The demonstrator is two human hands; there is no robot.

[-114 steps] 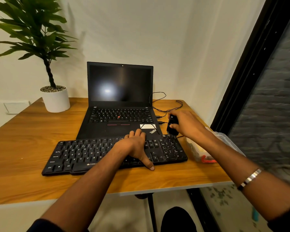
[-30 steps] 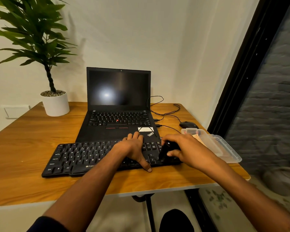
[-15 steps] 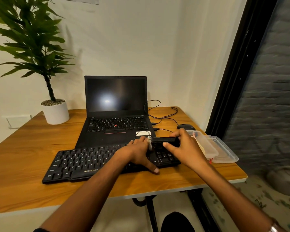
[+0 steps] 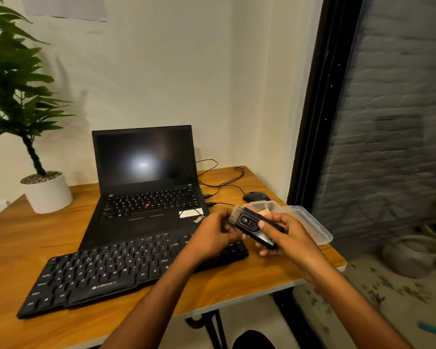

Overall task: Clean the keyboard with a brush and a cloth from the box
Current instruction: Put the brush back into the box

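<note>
Head view: my right hand [image 4: 285,235] grips the black cleaning brush [image 4: 253,226], bristles toward ten o'clock; my left hand [image 4: 215,233] curls at them, its hold unclear. Brushing looks next: lower the bristles to the black keyboard [image 4: 106,270] on the wooden bench [image 4: 249,278].
</note>
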